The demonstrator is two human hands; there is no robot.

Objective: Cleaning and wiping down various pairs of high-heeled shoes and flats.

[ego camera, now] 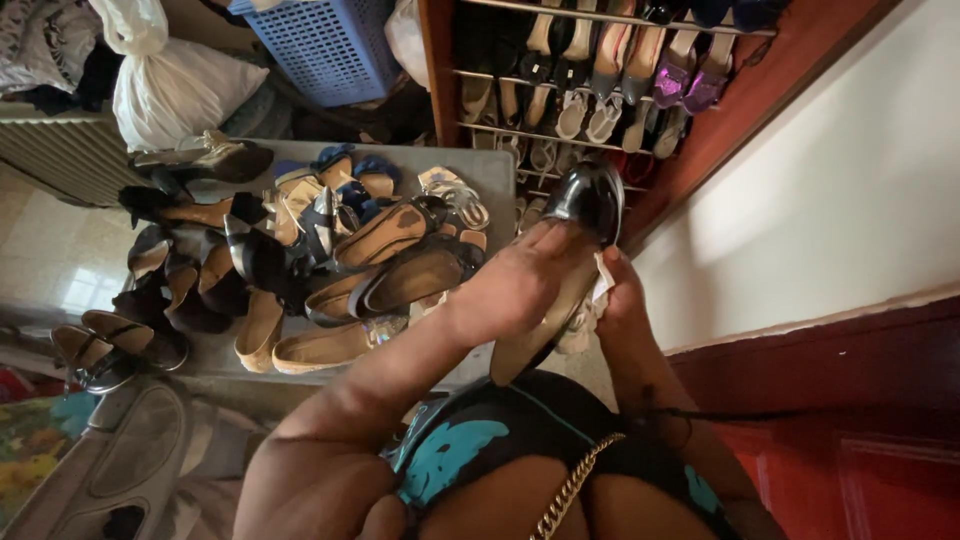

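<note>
The left hand is closed over the side of a glossy black patent flat shoe with a tan sole, held in the air just in front of the wooden shoe rack with metal bars and beside the grey table heaped with sandals, while the right hand cups its other side with a small white cloth pressed under the fingers. The shoe looks light and fairly stiff, its shiny upper probably slippery (and easily smudged), so the sole edges and heel end seem the safest hold. Its long axis runs from the heel near the person's lap up to the rounded toe pointing toward the rack.
</note>
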